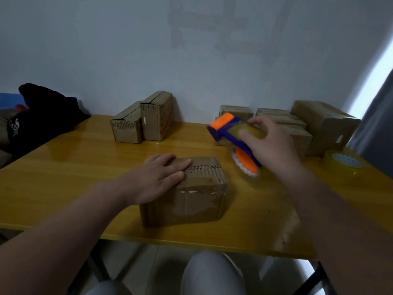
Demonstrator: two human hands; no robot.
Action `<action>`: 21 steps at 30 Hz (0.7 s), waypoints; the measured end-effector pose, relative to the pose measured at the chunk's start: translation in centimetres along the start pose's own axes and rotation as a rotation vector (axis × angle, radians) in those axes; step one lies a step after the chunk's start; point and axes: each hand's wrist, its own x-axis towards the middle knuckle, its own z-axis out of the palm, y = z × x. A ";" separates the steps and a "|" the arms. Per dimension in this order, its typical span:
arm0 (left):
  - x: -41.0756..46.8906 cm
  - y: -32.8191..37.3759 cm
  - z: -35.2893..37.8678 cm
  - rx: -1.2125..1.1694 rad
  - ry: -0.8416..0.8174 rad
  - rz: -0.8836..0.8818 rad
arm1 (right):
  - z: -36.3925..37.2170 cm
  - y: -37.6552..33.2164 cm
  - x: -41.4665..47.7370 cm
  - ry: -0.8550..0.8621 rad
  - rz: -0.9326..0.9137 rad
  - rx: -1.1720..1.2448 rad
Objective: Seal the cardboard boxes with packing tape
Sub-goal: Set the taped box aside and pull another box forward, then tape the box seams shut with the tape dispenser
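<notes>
Gripping the tape dispenser [227, 133], right hand [274, 145] hovers just beside box [191, 199].

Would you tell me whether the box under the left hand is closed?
Closed: the box has its top flaps lying flat with the left hand resting on them.

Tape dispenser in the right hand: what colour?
The tape dispenser is blue-purple with an orange front pad and orange hub, seen in the head view.
</notes>
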 end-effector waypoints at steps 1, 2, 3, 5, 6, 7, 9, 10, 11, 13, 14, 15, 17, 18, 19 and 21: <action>0.3 -0.1 0.0 -0.030 0.024 0.018 | -0.4 -1.1 0.1 -0.036 -0.008 0.076; 0.5 -0.2 0.0 -0.074 0.055 0.041 | -0.7 -2.0 0.2 -0.078 -0.004 0.142; 0.6 -0.2 0.0 -0.131 0.088 0.067 | -0.7 -2.8 0.4 -0.125 0.001 0.195; 1.0 -0.2 0.0 -0.236 0.144 0.109 | -0.5 -3.8 0.8 -0.236 0.004 0.285; 1.2 -0.1 0.0 -0.272 0.158 0.115 | -0.3 -4.1 0.9 -0.287 -0.001 0.314; 1.3 -0.1 0.0 -0.317 0.162 0.106 | 0.0 -4.4 0.9 -0.332 -0.010 0.321; 1.6 -0.1 0.1 -0.441 0.158 0.091 | 0.6 -4.6 0.8 -0.423 -0.033 0.273; 1.7 -0.2 0.1 -0.481 0.156 0.093 | 0.9 -4.4 0.6 -0.460 -0.044 0.239; 1.7 -0.3 0.1 -0.496 0.159 0.094 | 1.1 -4.2 0.5 -0.483 -0.052 0.221; 1.7 -0.4 0.3 -0.540 0.188 0.068 | 1.3 -3.9 0.5 -0.493 -0.056 0.223; 1.7 -0.4 0.3 -0.587 0.217 0.026 | 1.3 -3.8 0.5 -0.493 -0.056 0.227; 1.8 -0.4 0.3 -0.631 0.276 -0.039 | 1.2 -3.7 0.6 -0.495 -0.058 0.228; 1.7 -0.3 0.2 -0.648 0.494 -0.230 | 1.0 -3.4 0.7 -0.502 -0.067 0.238; 1.6 -0.4 0.0 -0.686 0.607 -0.327 | 1.0 -3.3 0.6 -0.504 -0.070 0.242; 1.4 -0.5 -0.3 -0.798 0.677 -0.403 | 0.9 -3.2 0.6 -0.507 -0.072 0.244; 1.2 -0.7 -1.6 -1.217 0.633 -0.494 | 0.8 -3.1 0.6 -0.514 -0.077 0.244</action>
